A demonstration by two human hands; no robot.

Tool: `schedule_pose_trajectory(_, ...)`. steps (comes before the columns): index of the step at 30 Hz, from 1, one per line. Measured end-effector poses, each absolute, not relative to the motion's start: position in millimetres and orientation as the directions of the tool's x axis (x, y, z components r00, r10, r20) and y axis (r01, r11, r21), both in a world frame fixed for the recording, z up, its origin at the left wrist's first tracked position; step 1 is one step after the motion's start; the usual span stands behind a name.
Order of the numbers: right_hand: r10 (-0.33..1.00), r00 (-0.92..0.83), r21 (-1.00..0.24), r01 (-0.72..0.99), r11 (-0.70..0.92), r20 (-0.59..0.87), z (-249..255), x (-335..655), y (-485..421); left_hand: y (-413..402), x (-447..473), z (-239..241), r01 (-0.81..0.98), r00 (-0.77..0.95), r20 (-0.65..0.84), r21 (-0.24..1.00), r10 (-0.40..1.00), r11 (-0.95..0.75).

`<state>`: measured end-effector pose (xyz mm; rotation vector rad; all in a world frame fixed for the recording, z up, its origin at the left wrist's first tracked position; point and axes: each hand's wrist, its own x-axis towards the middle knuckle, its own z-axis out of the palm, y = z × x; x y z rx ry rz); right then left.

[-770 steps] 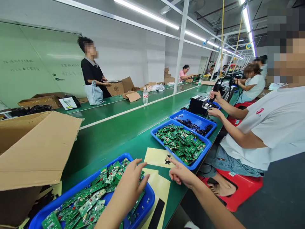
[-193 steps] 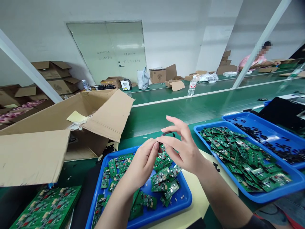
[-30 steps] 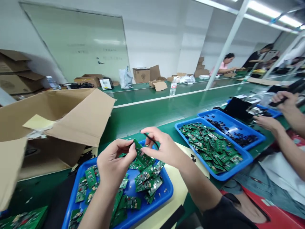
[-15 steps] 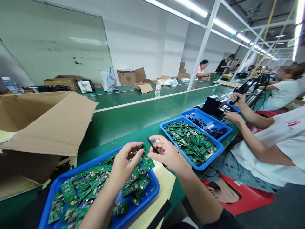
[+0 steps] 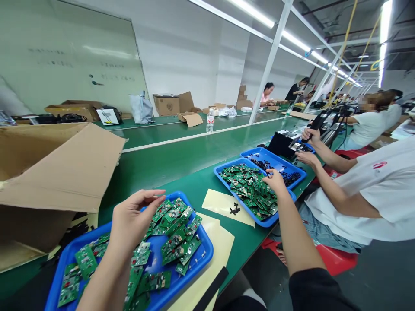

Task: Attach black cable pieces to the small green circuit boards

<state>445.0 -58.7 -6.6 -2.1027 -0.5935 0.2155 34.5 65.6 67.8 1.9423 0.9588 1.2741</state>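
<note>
My left hand (image 5: 132,216) hovers with loosely spread, empty fingers over the near blue tray (image 5: 205,255), which holds several green circuit boards (image 5: 177,235). My right hand (image 5: 275,179) is stretched out over a second blue tray (image 5: 257,221), also piled with green circuit boards (image 5: 246,185). Its fingertips touch the pile, but the fingers curl away from me and are mostly hidden. Between the trays lies a yellow sheet (image 5: 220,202) with small black pieces (image 5: 234,210) on it.
A third blue tray (image 5: 277,156) holds small black parts. A co-worker in a white shirt (image 5: 372,190) sits at my right on a red stool (image 5: 337,259), hands at a black device (image 5: 285,142). An open cardboard box (image 5: 65,168) stands at left. The green conveyor belt (image 5: 181,153) runs behind.
My hands have parted. The board held between them is gone from my left hand. My right hand has reached out to the second tray, and the black strip it held is out of sight.
</note>
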Motion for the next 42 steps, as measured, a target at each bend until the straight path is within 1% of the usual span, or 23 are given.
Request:
schedule_pose_trajectory(3, 0.473, 0.875, -0.788, 0.361, -0.498, 0.102, -8.3, 449.1, -60.2, 68.6, 30.7, 66.4, 0.258, 0.284, 0.499, 0.783, 0.819, -0.566)
schedule_pose_trajectory(5, 0.455, 0.877, -0.780, 0.390, -0.490, 0.153, -4.3, 444.8, -62.5, 71.0, 29.0, 64.1, 0.369, 0.347, 0.457, 0.736, 0.819, -0.568)
schedule_pose_trajectory(6, 0.457, 0.870, -0.781, 0.412, -0.470, 0.184, -1.2, 441.2, -63.4, 72.1, 28.7, 62.4, 0.478, 0.408, 0.390, 0.679, 0.825, -0.557)
schedule_pose_trajectory(7, 0.475, 0.855, -0.784, 0.437, -0.441, 0.209, 2.3, 436.3, -63.8, 73.1, 28.9, 60.3, 0.593, 0.468, 0.294, 0.594, 0.833, -0.543)
schedule_pose_trajectory(9, 0.552, 0.796, -0.797, 0.492, -0.352, 0.247, 9.7, 422.6, -62.5, 74.1, 30.7, 54.2, 0.672, 0.523, 0.173, 0.519, 0.835, -0.528)
schedule_pose_trajectory(12, 0.703, 0.652, -0.805, 0.560, -0.196, 0.283, 19.4, 391.5, -55.2, 72.6, 36.5, 41.0, 0.725, 0.589, -0.011, 0.449, 0.808, -0.522)
schedule_pose_trajectory(15, 0.838, 0.461, -0.803, 0.594, -0.047, 0.291, 26.5, 352.3, -42.7, 68.4, 43.5, 26.8, 0.764, 0.611, -0.166, 0.378, 0.774, -0.523)
schedule_pose_trajectory(17, 0.912, 0.292, -0.803, 0.593, 0.065, 0.289, 31.1, 325.0, -32.1, 65.5, 47.8, 19.2, 0.782, 0.608, -0.233, 0.342, 0.759, -0.521)
schedule_pose_trajectory(20, 0.949, 0.079, -0.807, 0.551, 0.212, 0.304, 40.7, 285.4, -13.4, 62.4, 53.1, 11.9, 0.798, 0.595, -0.287, 0.320, 0.751, -0.510)
schedule_pose_trajectory(22, 0.949, 0.007, -0.808, 0.526, 0.265, 0.316, 48.9, 261.6, 0.5, 61.2, 54.9, 10.1, 0.794, 0.599, -0.292, 0.339, 0.746, -0.505)
schedule_pose_trajectory(25, 0.937, -0.076, -0.808, 0.486, 0.334, 0.342, 60.5, 233.5, 20.8, 61.0, 52.8, 13.3, 0.758, 0.628, -0.265, 0.419, 0.732, -0.500)
schedule_pose_trajectory(27, 0.934, -0.103, -0.829, 0.434, 0.352, 0.343, 64.9, 222.1, 31.9, 62.6, 47.3, 20.5, 0.717, 0.646, -0.209, 0.497, 0.735, -0.489)
schedule_pose_trajectory(30, 0.940, -0.070, -0.862, 0.381, 0.333, 0.333, 65.1, 215.3, 42.5, 67.4, 34.5, 36.6, 0.625, 0.632, -0.075, 0.638, 0.771, -0.450)
schedule_pose_trajectory(33, 0.940, -0.039, -0.879, 0.342, 0.331, 0.339, 61.2, 214.7, 46.9, 72.4, 22.2, 51.0, 0.497, 0.557, 0.047, 0.781, 0.829, -0.378)
schedule_pose_trajectory(36, 0.940, -0.005, -0.902, 0.279, 0.330, 0.342, 57.3, 212.0, 48.8, 74.9, 16.6, 57.4, 0.341, 0.450, 0.116, 0.894, 0.886, -0.291)
schedule_pose_trajectory(39, 0.946, 0.006, -0.924, 0.216, 0.315, 0.324, 54.4, 204.3, 51.5, 74.4, 17.3, 58.5, 0.201, 0.360, 0.141, 0.954, 0.922, -0.224)
schedule_pose_trajectory(42, 0.953, 0.001, -0.940, 0.167, 0.298, 0.302, 51.8, 197.0, 55.2, 71.5, 19.4, 61.0, 0.119, 0.329, 0.144, 0.974, 0.933, -0.193)
